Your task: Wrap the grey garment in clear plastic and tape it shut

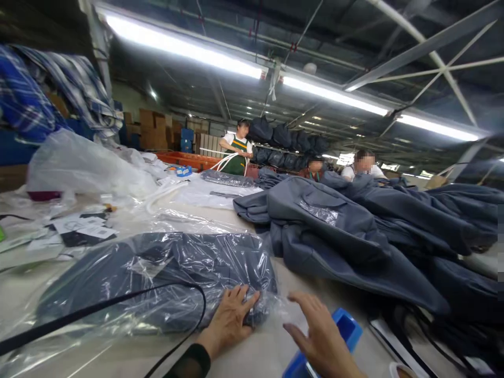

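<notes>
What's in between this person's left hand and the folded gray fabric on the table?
A layer of clear plastic: in the head view, the left hand rests on the transparent bag around the folded gray fabric.

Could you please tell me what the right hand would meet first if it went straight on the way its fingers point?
The right hand would probably meet the right end of the plastic-wrapped bundle, though depth is unclear.

Bright tube lights (181, 48) beneath a dark roof (185, 86), brown cartons (153, 126) beyond.
</notes>
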The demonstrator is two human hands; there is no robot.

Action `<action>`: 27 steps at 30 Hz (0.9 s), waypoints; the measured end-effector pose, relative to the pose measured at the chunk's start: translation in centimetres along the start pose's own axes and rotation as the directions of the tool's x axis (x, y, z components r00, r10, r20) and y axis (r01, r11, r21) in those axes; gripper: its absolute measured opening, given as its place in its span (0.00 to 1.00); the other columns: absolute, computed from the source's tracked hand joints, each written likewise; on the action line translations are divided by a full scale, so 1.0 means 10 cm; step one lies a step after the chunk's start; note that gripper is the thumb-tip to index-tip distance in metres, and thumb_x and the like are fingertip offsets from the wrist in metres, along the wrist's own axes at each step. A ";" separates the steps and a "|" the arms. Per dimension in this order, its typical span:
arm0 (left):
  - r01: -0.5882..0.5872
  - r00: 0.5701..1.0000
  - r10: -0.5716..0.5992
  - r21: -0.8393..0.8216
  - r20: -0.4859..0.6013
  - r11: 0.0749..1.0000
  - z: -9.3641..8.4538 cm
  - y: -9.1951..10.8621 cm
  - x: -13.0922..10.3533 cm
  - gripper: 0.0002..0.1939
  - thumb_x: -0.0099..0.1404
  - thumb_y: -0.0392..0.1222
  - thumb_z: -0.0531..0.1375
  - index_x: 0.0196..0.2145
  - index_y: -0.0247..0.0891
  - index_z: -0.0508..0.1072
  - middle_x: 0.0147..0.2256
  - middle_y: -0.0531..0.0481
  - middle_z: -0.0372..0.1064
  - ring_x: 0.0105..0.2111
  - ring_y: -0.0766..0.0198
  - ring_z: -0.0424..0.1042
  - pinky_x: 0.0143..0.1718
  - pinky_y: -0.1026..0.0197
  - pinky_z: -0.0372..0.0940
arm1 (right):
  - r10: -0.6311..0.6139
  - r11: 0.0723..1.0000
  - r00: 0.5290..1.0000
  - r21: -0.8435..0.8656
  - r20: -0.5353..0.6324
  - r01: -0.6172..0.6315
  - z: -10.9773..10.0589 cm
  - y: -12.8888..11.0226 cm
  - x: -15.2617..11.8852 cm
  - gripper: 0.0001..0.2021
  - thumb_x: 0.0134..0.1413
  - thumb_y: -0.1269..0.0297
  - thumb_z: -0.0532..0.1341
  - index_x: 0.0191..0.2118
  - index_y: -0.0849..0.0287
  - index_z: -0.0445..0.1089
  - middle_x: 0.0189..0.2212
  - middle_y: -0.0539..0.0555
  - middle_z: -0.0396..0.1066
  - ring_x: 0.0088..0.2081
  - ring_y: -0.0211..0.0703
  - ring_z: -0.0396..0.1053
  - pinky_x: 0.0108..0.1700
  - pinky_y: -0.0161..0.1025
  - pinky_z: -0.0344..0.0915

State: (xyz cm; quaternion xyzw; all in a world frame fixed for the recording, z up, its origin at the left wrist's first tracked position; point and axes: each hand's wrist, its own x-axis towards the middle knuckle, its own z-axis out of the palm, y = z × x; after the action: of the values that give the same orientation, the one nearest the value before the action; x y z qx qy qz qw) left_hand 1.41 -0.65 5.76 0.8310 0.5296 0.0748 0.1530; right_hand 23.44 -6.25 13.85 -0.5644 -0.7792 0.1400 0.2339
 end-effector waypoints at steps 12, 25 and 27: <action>0.043 0.998 -0.041 -0.051 0.041 0.998 0.04 -0.02 0.03 0.45 0.50 0.37 0.62 0.64 0.55 0.51 0.65 0.43 0.46 0.64 0.43 0.47 0.62 0.35 0.42 | 0.348 0.894 0.760 0.049 0.549 -0.444 0.00 0.87 0.79 0.07 0.41 0.70 0.54 0.18 0.58 0.60 0.13 0.47 0.63 0.17 0.37 0.62 0.24 0.34 0.61; 0.030 0.999 -0.030 0.008 0.019 1.000 0.26 -0.16 0.13 0.40 0.56 0.41 0.64 0.62 0.59 0.51 0.64 0.45 0.50 0.61 0.40 0.54 0.58 0.34 0.53 | 0.198 0.860 0.882 0.356 0.428 -0.366 0.37 0.72 1.02 0.10 0.31 0.57 0.61 0.20 0.57 0.62 0.19 0.49 0.61 0.26 0.41 0.60 0.32 0.39 0.58; 0.035 0.993 -0.023 0.101 -0.117 0.994 0.41 -0.18 0.19 0.29 0.64 0.38 0.57 0.59 0.62 0.57 0.59 0.46 0.59 0.56 0.43 0.63 0.52 0.38 0.63 | 0.167 0.832 0.906 0.438 0.389 -0.341 0.43 0.68 1.01 0.12 0.32 0.53 0.58 0.20 0.55 0.58 0.19 0.50 0.60 0.26 0.42 0.61 0.32 0.40 0.59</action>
State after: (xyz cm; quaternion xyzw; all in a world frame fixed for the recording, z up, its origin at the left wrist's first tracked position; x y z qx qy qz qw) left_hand 1.81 1.05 1.18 0.8243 0.5527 0.0932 0.0801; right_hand 24.18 5.69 9.00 -0.5528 -0.6617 0.4591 0.2142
